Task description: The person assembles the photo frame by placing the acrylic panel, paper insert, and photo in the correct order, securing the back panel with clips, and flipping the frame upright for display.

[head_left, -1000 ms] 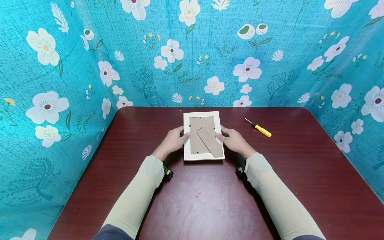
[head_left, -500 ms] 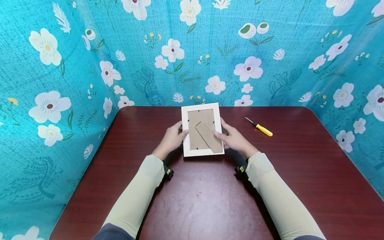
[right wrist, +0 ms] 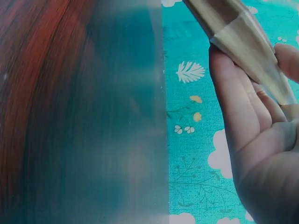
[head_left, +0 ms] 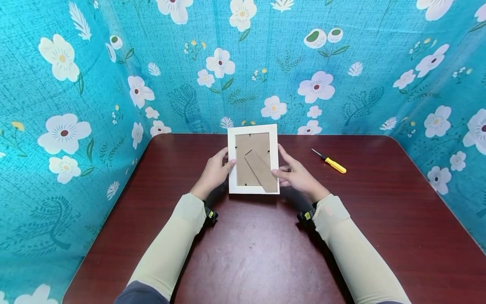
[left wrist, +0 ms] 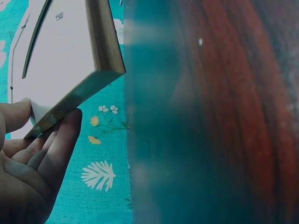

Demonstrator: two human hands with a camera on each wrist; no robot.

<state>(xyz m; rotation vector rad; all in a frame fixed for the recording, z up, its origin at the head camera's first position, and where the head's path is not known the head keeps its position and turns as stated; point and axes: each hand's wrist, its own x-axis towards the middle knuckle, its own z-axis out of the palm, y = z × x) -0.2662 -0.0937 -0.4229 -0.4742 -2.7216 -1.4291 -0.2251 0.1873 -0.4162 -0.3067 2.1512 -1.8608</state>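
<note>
Between both hands a picture frame (head_left: 253, 190) is held with its back toward the head camera. It has a white border, a brown backing board (head_left: 243, 173), small dark tabs and a slanting stand flap (head_left: 262, 171). My left hand (head_left: 213, 172) pinches its left side, thumb on the back face and fingers behind the edge; the left wrist view shows this grip on the frame's side (left wrist: 74, 93). My right hand (head_left: 300, 175) holds the right side likewise, thumb on the back, fingers along the edge (right wrist: 254, 51). The frame's front is hidden.
A screwdriver (head_left: 334, 165) with a yellow handle lies on the dark red wooden table (head_left: 379, 219), right of the hands. Floral turquoise cloth (head_left: 281, 55) hangs behind the table and along both sides.
The picture frame has been raised and tilted more upright, shifting slightly left, with both hands keeping their hold. The right fingers have spread along its edge. The screwdriver stays put on the table.
</note>
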